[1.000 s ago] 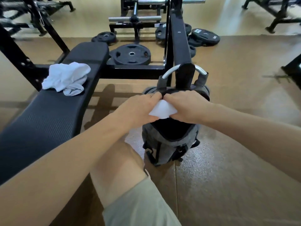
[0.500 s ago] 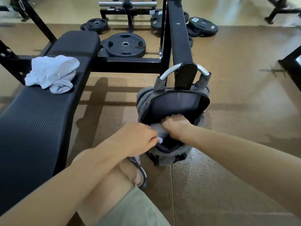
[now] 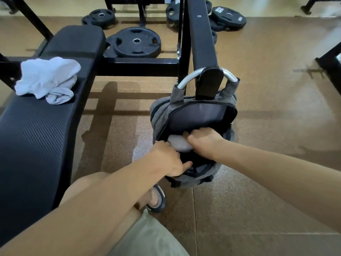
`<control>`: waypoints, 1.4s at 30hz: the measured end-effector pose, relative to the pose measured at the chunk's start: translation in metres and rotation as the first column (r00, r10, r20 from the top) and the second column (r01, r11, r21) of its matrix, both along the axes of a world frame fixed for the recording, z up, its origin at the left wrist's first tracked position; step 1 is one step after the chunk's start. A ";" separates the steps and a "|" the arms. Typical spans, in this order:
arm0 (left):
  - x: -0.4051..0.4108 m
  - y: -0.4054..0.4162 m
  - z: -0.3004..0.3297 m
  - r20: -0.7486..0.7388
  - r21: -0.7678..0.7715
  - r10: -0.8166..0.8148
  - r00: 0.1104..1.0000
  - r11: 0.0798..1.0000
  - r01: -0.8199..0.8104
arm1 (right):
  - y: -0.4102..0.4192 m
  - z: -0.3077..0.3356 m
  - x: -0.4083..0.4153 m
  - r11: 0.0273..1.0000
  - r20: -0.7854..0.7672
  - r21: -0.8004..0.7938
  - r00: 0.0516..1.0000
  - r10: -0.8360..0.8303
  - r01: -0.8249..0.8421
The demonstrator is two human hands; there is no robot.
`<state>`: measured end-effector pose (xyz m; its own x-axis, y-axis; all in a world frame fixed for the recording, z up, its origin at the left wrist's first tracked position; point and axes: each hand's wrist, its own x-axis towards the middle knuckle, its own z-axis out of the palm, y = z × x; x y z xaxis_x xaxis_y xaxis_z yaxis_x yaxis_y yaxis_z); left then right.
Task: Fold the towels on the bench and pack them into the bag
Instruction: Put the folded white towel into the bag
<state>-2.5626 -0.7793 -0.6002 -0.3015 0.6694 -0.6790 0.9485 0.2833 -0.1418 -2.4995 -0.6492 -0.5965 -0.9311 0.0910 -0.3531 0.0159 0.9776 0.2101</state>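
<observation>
Bag: a grey backpack [image 3: 162, 115] hangs by its silver handle [image 3: 186, 80] from a black bar end [image 3: 209, 83], at about 1 o'clock from the frame's centre. Its main zip is undone and the mouth gapes toward the camera; the dark lining hides how deep it goes.

Folded towel: a white bundle [image 3: 180, 144] sits in the bag's mouth, between the two hands. Only a rounded patch shows; its folds and the rest of it are covered by the hands and the bag's rim.

Left hand: the left hand [image 3: 167, 159] is at 7 o'clock of the towel, fingers curled against its near edge with the thumb pointing into the opening. Whether the fingers pinch the cloth or only press it cannot be made out.

Right hand: the right hand [image 3: 203, 143] is at 3 o'clock of the towel, knuckles up, fingers curled over the bundle and gripping it. The fingertips are hidden inside the bag.

Loose towel: a second white towel [image 3: 47, 79] lies crumpled and unfolded on the black bench [image 3: 35, 137], at 10 o'clock, well apart from the bag.

Floor: weight plates [image 3: 135, 42] lie at 12 o'clock; the farthest ones are cut off by the frame's top edge. A sandalled foot [image 3: 156, 199] shows just below the bag, partly behind the left forearm.
</observation>
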 end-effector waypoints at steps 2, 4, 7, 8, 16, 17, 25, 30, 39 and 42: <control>0.000 -0.007 -0.001 -0.022 0.014 0.001 1.000 1.000 -0.001 | -0.004 -0.006 -0.004 1.000 0.022 0.009 1.000 0.008 -0.008; 0.001 -0.013 -0.001 -0.062 0.019 -0.018 0.998 1.000 0.019 | -0.008 -0.011 -0.010 1.000 0.052 0.008 0.999 0.005 -0.006; 0.000 -0.018 0.000 -0.088 -0.015 -0.033 0.996 0.999 0.031 | -0.016 -0.016 -0.019 1.000 0.101 0.030 0.995 0.001 -0.004; -0.001 -0.019 0.001 -0.086 -0.006 -0.038 0.996 0.999 0.038 | -0.018 -0.017 -0.021 0.999 0.124 0.042 0.992 -0.010 0.005; -0.039 -0.043 0.023 0.006 0.324 -0.065 0.998 0.944 0.059 | -0.013 -0.006 -0.018 0.992 0.198 0.035 0.972 -0.128 0.124; -0.045 -0.046 0.030 0.045 0.350 -0.042 0.998 0.936 0.024 | -0.014 0.001 -0.016 0.992 0.197 0.021 0.972 -0.129 0.128; -0.093 -0.089 0.089 0.221 0.418 0.207 0.953 0.863 -0.285 | -0.054 0.088 -0.042 0.972 -0.109 -0.233 0.994 -0.002 -0.024; -0.150 -0.167 0.096 0.191 0.479 0.450 0.872 0.733 -0.483 | -0.111 0.099 -0.112 0.913 -0.307 -0.382 0.952 0.021 -0.143; -0.214 -0.268 0.054 0.101 0.397 0.712 0.695 0.612 -0.684 | -0.200 0.038 -0.276 0.799 -0.224 -0.596 0.972 -0.070 -0.080; -0.235 -0.285 0.036 0.113 0.359 0.754 0.647 0.576 -0.734 | -0.216 0.019 -0.322 0.816 -0.255 -0.574 0.962 -0.098 -0.069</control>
